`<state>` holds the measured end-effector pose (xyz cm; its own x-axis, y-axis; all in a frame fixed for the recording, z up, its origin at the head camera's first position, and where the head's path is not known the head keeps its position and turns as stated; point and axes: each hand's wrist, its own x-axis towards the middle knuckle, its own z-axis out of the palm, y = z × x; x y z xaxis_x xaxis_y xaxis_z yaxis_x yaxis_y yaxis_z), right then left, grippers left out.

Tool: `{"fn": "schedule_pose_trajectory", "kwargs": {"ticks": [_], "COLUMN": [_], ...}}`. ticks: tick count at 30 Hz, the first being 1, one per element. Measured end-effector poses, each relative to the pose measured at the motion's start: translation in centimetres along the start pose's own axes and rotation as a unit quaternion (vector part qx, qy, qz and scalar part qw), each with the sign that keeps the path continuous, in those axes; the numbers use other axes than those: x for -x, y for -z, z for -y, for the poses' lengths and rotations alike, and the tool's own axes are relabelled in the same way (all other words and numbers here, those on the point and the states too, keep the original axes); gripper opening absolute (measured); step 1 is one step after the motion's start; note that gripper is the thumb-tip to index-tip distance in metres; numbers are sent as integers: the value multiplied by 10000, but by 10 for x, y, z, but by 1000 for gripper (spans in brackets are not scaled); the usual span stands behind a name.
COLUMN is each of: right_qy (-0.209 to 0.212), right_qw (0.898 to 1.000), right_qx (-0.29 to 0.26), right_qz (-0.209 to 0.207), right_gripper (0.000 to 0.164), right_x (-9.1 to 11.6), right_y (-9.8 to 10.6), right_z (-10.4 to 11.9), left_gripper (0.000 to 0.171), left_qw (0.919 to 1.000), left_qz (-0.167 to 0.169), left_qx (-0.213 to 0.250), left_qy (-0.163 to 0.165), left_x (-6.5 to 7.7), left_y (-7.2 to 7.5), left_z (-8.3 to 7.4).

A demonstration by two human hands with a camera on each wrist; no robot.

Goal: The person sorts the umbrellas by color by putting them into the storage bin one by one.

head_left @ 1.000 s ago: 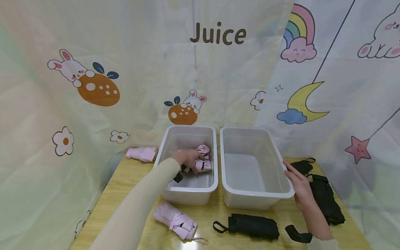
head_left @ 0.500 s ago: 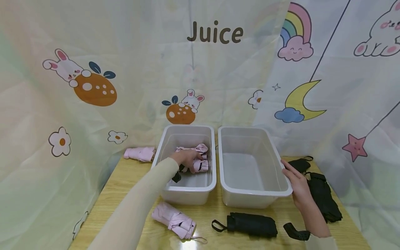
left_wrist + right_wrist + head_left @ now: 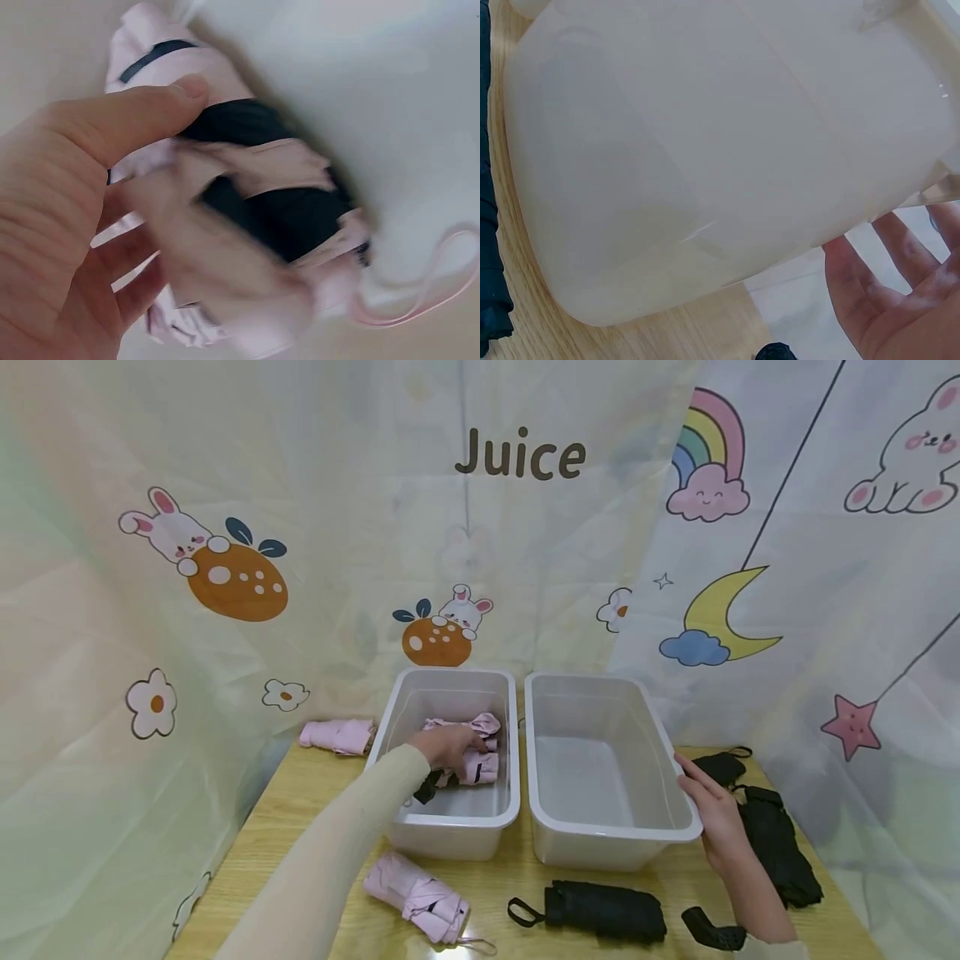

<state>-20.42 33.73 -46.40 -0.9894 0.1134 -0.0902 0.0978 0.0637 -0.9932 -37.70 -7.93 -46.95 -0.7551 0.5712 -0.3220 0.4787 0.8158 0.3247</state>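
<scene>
In the head view my left hand (image 3: 448,748) reaches down into the left white bin (image 3: 450,821), its fingers around a folded pink umbrella (image 3: 482,768). The left wrist view shows the thumb on top of this umbrella's fabric (image 3: 225,79), fingers beneath and beside it, and a wrist loop trailing to the right. Just behind it lies more pink umbrella fabric (image 3: 483,723), partly hidden by the hand. My right hand (image 3: 718,818) rests against the outer right side of the right white bin (image 3: 615,832), fingers extended along its rim. That bin has nothing in it.
A black folded umbrella (image 3: 603,911) and a pink one (image 3: 417,896) lie before the bins on the wooden table (image 3: 258,852). Another pink umbrella (image 3: 337,737) lies behind left. Black umbrellas (image 3: 780,847) sit beyond my right hand. A printed curtain (image 3: 337,543) closes off the back.
The head view has shifted slightly. My left hand has barely moved within the left bin, showing a little more of the rear pink fabric than a second ago. My right hand stays at the bin.
</scene>
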Motion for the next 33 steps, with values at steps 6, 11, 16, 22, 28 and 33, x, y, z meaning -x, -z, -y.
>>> {"fn": "schedule_pose_trajectory", "kwargs": {"ticks": [6, 11, 16, 22, 28, 33], "right_qy": [34, -12, 71, 146, 84, 27], "right_qw": [10000, 10000, 9999, 9998, 9996, 9997], "right_qx": [61, -32, -106, -127, -263, -251], "right_qz": [-60, -76, -39, 41, 40, 67], "right_gripper": [61, 61, 62, 61, 61, 62], "right_x": [0, 2, 1, -1, -1, 0], "right_y": [-2, -2, -3, -4, -4, -4], "right_z": [0, -1, -1, -1, -2, -3], "left_gripper": [58, 44, 37, 33, 31, 34], "left_qw": [9992, 9923, 9753, 9546, 9580, 9627], "left_qz": [-20, -629, -1609, -2328, -2348, -2124], "left_qx": [84, 568, 1270, 1805, 1643, 1651], "left_qy": [-392, -901, -827, -432, -80, 298], "left_x": [9, 31, 75, 124, 148, 156], "left_y": [20, 66, 113, 131, 113, 78], "left_z": [-4, 2, 31, 92, 142, 171]}}
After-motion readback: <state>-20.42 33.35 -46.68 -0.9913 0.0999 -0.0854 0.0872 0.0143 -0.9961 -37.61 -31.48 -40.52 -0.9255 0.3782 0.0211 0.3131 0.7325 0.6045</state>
